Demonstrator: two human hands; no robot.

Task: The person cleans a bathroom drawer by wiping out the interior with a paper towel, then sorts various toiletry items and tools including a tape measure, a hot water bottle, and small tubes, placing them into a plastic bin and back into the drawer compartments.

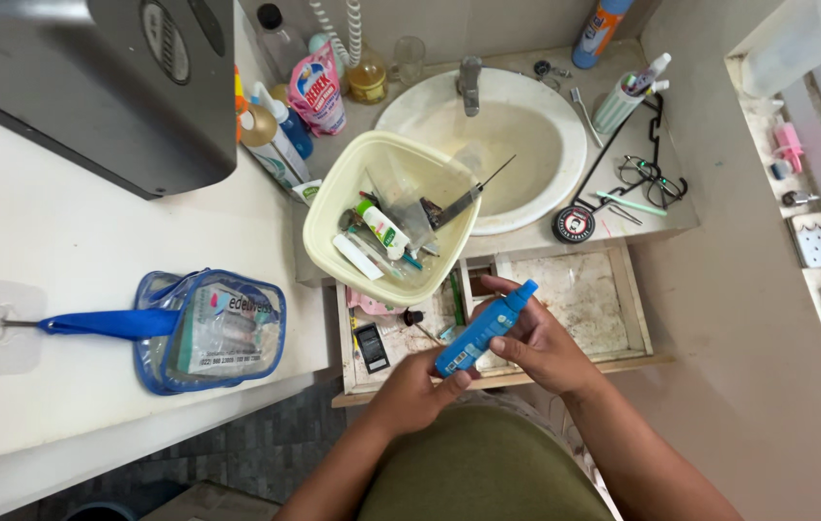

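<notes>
A pale yellow plastic basin (393, 214) sits on the front edge of the counter (623, 227), overlapping the rim of the white sink (536, 116). It holds a jumble of small toiletries: a white tube with a green cap (381, 225), a flat white stick-like item, a few darker bits, and a comb with a long thin tail (468, 198) that sticks out over the sink bowl. Below the counter an open drawer (584, 299) is pulled out; its right part shows a bare, stained bottom, while the left part holds a small black rectangular item (371, 347) and other odds and ends too small to tell. On the wall to the left a clear pouch with blue trim (210, 330) hangs from a hook, with packaged things inside.

Both hands hold a blue, bar-shaped device (485, 327) in the air above the front of the drawer, close to the person's body. Its long axis runs on a diagonal, from lower left to upper right, with the narrower tip pointing up-right towards the drawer and sink, and the butt end with a small label pointing down-left. The left hand (415, 391) grips the lower end between thumb and fingers. The right hand (541, 342) is curled around the upper half from the right side, fingers wrapped behind it and thumb near the tip.

Bottles stand behind the basin, and a pair of glasses (652, 176) lies right of the sink.
</notes>
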